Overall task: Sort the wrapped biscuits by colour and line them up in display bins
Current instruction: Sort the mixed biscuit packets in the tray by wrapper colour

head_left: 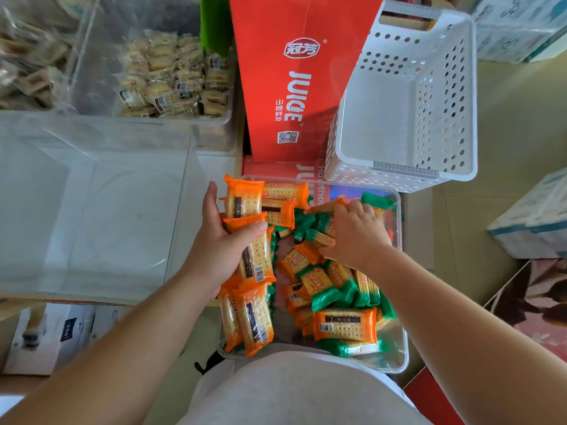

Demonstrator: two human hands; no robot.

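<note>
A clear plastic tub (399, 360) at my knees holds a loose heap of orange-wrapped biscuits (345, 325) and green-wrapped biscuits (325, 297). My left hand (221, 240) is shut on a stack of several orange packs (245, 200) over the tub's left side. My right hand (357, 233) reaches palm-down into the far right of the heap, fingers curled on packs there; what it grips is hidden. A large empty clear bin (92, 210) sits to the left. A white perforated basket (408, 96) stands empty at the back right.
A red juice carton (294, 78) stands upright behind the tub. A clear bin of pale wrapped biscuits (171, 78) sits at the back left. White boxes (534, 219) lie on the floor to the right, and another box (49, 335) at lower left.
</note>
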